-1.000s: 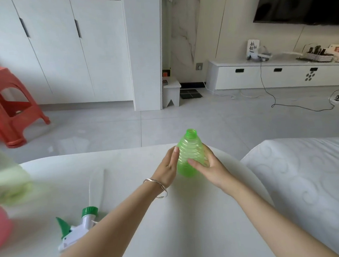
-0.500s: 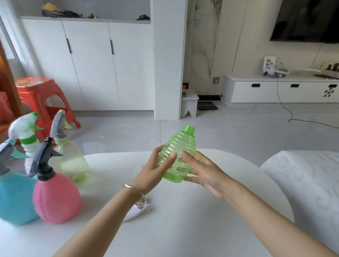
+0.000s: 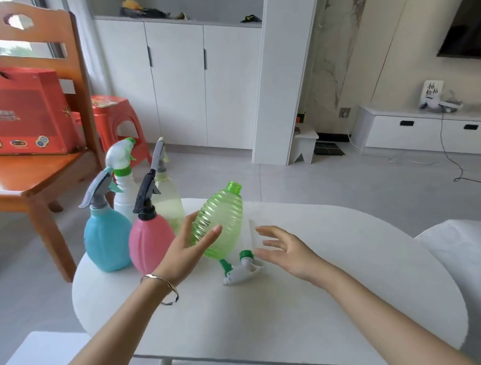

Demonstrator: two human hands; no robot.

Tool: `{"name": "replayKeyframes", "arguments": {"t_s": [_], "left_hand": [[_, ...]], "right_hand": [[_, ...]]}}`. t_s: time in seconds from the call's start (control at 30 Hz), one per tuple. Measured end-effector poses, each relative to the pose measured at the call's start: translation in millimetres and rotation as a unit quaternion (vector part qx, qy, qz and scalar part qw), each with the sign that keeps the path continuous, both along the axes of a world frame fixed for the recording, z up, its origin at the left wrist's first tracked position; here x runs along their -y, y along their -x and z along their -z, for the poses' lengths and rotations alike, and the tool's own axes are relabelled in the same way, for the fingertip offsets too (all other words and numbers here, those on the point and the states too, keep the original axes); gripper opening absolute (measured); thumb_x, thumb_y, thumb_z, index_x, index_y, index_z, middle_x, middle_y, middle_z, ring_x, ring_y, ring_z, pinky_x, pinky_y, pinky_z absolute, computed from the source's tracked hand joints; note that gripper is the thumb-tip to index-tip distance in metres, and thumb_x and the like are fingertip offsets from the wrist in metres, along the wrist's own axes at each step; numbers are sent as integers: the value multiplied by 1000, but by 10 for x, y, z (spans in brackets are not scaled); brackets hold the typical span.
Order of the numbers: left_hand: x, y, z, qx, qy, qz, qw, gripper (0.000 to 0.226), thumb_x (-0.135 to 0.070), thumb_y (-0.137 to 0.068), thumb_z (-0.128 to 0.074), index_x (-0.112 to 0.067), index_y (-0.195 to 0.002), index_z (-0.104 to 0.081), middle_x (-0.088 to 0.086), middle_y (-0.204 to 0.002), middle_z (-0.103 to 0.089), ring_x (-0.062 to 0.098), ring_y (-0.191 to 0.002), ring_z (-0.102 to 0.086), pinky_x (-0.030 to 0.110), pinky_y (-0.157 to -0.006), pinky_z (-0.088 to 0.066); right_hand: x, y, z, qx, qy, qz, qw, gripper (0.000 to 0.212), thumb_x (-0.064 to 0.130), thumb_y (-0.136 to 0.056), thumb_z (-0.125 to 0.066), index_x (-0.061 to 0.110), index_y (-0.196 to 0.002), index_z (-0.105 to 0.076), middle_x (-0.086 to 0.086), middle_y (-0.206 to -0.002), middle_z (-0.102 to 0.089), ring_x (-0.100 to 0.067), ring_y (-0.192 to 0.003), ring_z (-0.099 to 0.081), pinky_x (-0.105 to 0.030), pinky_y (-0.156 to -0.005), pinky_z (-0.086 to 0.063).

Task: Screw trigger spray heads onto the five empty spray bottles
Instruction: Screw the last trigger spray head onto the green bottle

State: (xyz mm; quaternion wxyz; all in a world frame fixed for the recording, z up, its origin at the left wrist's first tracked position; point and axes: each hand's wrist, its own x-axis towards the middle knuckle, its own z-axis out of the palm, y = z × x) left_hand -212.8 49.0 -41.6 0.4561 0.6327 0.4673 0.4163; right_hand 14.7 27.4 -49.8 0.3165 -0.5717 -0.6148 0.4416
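A ribbed green bottle (image 3: 222,217) with an open neck is tilted to the right above the white table (image 3: 315,306); my left hand (image 3: 191,248) holds it from the left and below. My right hand (image 3: 286,246) hovers open just right of it, fingers spread, touching nothing. A white trigger spray head (image 3: 239,271) with a green collar and green nozzle lies on the table under the bottle, its clear tube (image 3: 250,233) pointing away. At the table's left stand a blue bottle (image 3: 107,240), a pink bottle (image 3: 149,244), a white bottle (image 3: 123,191) and a pale yellow bottle (image 3: 167,202), each with a spray head on.
A wooden chair (image 3: 40,175) with a red box (image 3: 18,113) stands at the left, a red stool (image 3: 113,117) behind it. White bedding (image 3: 476,264) lies to the right of the table. White cabinets and a low TV unit line the far wall.
My right hand has let go of the green bottle and moved right and down. My left hand keeps the bottle, now tilted. The view swung left, showing the other bottles and the chair.
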Motion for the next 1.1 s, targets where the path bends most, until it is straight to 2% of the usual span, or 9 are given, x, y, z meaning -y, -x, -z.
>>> {"name": "replayKeyframes", "arguments": {"t_s": [0.13,0.27,0.47,0.63,0.77,0.87,0.93,1.0,1.1], "left_hand": [[-27,98,101,-16,-7,-7,1000,83,-69,-64,-58,-29,-133,-39,-14,-124,-53,-1,-114,-53,20,-94,-41],[-24,134,185,-19,1,-18,1000,94,-78,-59,-56,-29,-137,-35,-9,-135,-49,7,-125,-46,31,-106,-36],[-12,89,149,1,11,-36,999,52,-51,-79,-56,-36,-124,-33,-29,-114,-47,-11,-106,-47,2,-80,-35],[-32,119,211,18,5,-36,999,56,-58,-78,-59,-36,-125,-39,-26,-119,-52,-20,-106,-47,13,-87,-39],[-13,95,205,19,5,-44,999,45,-44,-84,-59,-35,-123,-39,-28,-114,-51,-32,-92,-47,-4,-72,-38],[3,75,207,19,8,-48,999,43,-40,-84,-58,-35,-122,-39,-27,-113,-51,-32,-89,-48,-6,-69,-38],[18,49,211,11,15,-48,999,40,-36,-87,-59,-35,-120,-37,-29,-109,-49,-33,-84,-48,-6,-66,-37],[32,22,229,0,24,-48,999,40,-35,-87,-59,-34,-119,-35,-28,-106,-49,-25,-88,-52,-5,-65,-38],[45,-33,257,-23,36,-45,998,44,-35,-86,-61,-30,-121,-35,-25,-103,-51,-5,-95,-55,0,-65,-40]], "right_hand": [[-77,67,192,117,-38,-47,991,51,41,-77,-73,36,-124,-54,13,-142,-40,-1,-133,-35,-22,-110,-26],[-112,144,268,195,-47,-90,975,55,46,-74,-73,35,-125,-56,16,-149,-28,1,-128,-34,-14,-100,-25],[-188,173,370,318,-102,-128,934,50,43,-77,-71,28,-124,-59,5,-153,-29,-13,-142,-24,-27,-115,-19],[-201,156,440,314,-118,-128,933,43,41,-81,-68,21,-118,-64,3,-149,-36,-12,-139,-29,-19,-107,-22],[-198,103,303,147,-125,-15,981,28,24,-79,-73,17,-106,-68,-2,-134,-50,-5,-120,-44,-2,-96,-24],[-183,-11,38,-45,-115,99,987,10,25,-86,-65,27,-95,-65,2,-114,-61,-6,-106,-54,-22,-102,-36],[-169,-120,-130,-193,-100,150,965,14,34,-91,-54,25,-96,-64,3,-105,-63,-8,-101,-57,-29,-96,-40],[-182,-258,-209,-348,-66,188,916,31,40,-96,-42,24,-119,-56,5,-121,-58,-9,-114,-54,-34,-101,-38],[-182,-414,-233,-441,-52,244,863,42,32,-99,-38,14,-137,-42,-2,-137,-47,-18,-124,-49,-40,-112,-33]]}}
